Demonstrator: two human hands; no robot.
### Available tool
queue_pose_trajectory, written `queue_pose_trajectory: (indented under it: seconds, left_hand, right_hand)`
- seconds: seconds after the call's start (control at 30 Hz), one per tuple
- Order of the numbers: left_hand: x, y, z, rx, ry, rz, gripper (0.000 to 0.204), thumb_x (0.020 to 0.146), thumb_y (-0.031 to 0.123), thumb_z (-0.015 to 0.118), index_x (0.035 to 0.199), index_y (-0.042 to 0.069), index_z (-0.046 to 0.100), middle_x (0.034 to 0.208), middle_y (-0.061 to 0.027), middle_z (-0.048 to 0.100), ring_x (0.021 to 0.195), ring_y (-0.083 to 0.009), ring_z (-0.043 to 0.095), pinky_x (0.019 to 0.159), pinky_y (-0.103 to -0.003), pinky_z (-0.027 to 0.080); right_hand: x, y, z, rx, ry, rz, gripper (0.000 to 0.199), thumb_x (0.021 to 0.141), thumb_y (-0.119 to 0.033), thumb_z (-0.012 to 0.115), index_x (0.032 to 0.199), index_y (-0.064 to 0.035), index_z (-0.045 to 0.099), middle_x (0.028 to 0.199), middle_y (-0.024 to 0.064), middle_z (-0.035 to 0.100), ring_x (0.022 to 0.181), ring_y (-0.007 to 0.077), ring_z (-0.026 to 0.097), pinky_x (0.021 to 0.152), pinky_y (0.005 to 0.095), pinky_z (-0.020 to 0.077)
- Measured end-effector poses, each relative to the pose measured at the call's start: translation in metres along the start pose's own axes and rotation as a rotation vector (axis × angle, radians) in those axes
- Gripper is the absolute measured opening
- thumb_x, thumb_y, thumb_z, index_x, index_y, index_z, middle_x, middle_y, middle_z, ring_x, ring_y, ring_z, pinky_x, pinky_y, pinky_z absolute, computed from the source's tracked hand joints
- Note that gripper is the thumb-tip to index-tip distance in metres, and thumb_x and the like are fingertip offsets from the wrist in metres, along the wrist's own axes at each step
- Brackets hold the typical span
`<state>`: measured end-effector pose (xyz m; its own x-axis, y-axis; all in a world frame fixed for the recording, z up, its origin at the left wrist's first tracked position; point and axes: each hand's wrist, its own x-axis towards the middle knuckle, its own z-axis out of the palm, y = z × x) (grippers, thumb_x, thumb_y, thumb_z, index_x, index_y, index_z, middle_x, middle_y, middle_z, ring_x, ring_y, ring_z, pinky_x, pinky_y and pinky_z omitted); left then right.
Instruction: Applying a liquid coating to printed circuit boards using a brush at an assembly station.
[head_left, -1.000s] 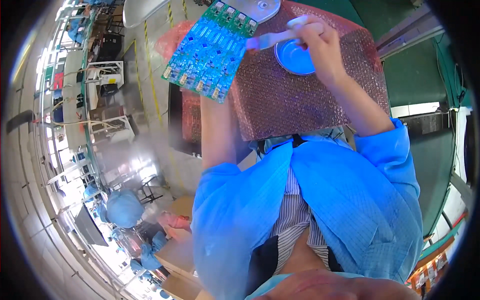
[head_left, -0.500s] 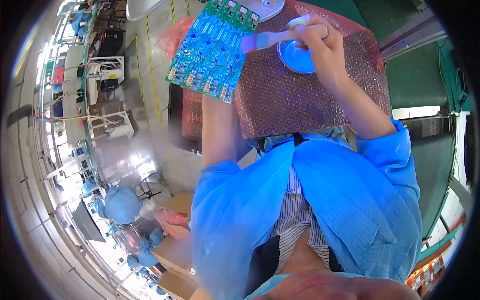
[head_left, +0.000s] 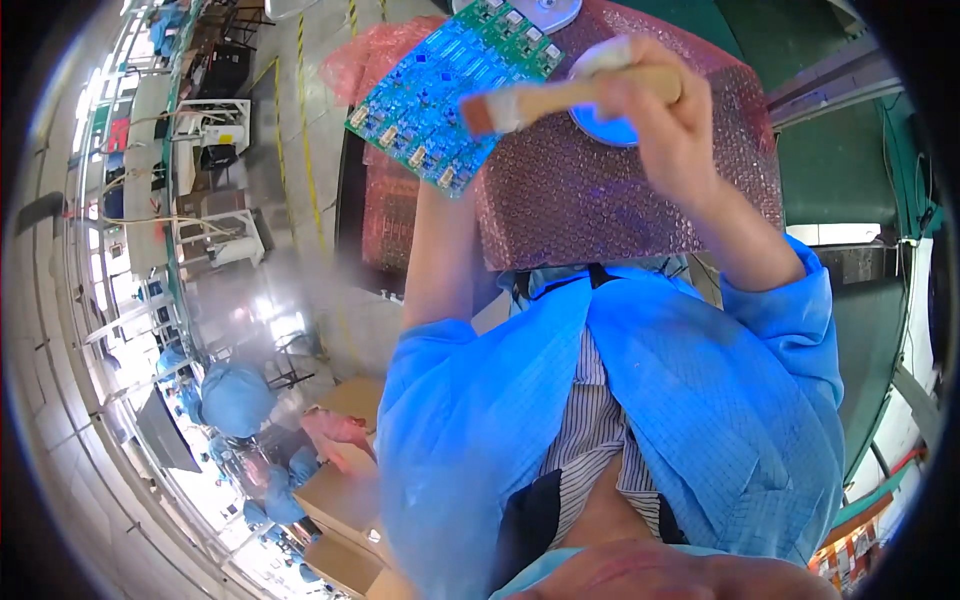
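Note:
A green circuit board (head_left: 450,95) under blue light is held up at a slant. My left forearm (head_left: 441,250) rises behind it; the board hides that hand and its fingers. My right hand (head_left: 665,120) is closed around the wooden handle of a flat brush (head_left: 560,97). The reddish bristles lie over the board's right part; whether they touch it I cannot tell. Under the right hand, partly covered by it, is a round dish (head_left: 605,128) glowing blue-white.
Pink bubble wrap (head_left: 560,200) covers the work surface in front of me. A round metal base (head_left: 545,12) stands at the far side. Cardboard boxes (head_left: 340,500) are at the lower left, near people in blue. A green surface (head_left: 840,160) lies to the right.
The circuit board has turned clockwise and shifted a little right. My right hand has moved slightly right and nearer me, and the brush's bristles have gone from the board's right edge to farther over it.

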<state>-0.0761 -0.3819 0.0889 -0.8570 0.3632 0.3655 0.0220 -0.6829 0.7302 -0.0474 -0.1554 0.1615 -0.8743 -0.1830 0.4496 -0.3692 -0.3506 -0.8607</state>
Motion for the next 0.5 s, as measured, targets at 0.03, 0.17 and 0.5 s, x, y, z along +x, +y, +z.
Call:
queue_pose_trajectory:
  seconds: [0.03,0.17,0.5]
  left_hand:
    - [-0.001,-0.004,0.001,0.175,0.054,0.025,0.036,0.087,0.020,0.040,0.119,0.004,0.039,0.117,-0.0114,0.046,0.105,-0.0208,0.046,0.092,-0.034,0.036]
    - [0.002,-0.011,0.006,0.888,0.262,0.134,0.030,0.084,0.017,0.048,0.111,0.004,0.046,0.110,-0.0104,0.051,0.100,-0.0206,0.049,0.087,-0.033,0.040]
    - [-0.006,-0.006,0.002,-0.230,0.362,-0.056,0.034,0.084,0.018,0.050,0.114,0.004,0.043,0.112,-0.0106,0.050,0.104,-0.0201,0.046,0.089,-0.034,0.039]
  right_hand:
    - [-0.005,-0.001,0.002,-0.002,0.000,0.004,0.017,0.079,-0.011,0.050,0.089,0.0016,0.057,0.072,0.0008,0.054,0.065,0.0054,0.048,0.060,0.0182,0.0388]
    - [-0.005,0.014,-0.008,-0.082,-0.087,0.161,0.015,0.080,-0.011,0.049,0.089,-0.0001,0.056,0.076,0.0013,0.056,0.066,0.0058,0.049,0.060,0.0194,0.0403]
    - [0.005,0.026,-0.018,-0.198,0.048,0.002,0.015,0.081,-0.008,0.047,0.089,-0.0006,0.057,0.079,0.0020,0.057,0.066,0.0041,0.048,0.061,0.0181,0.0400]
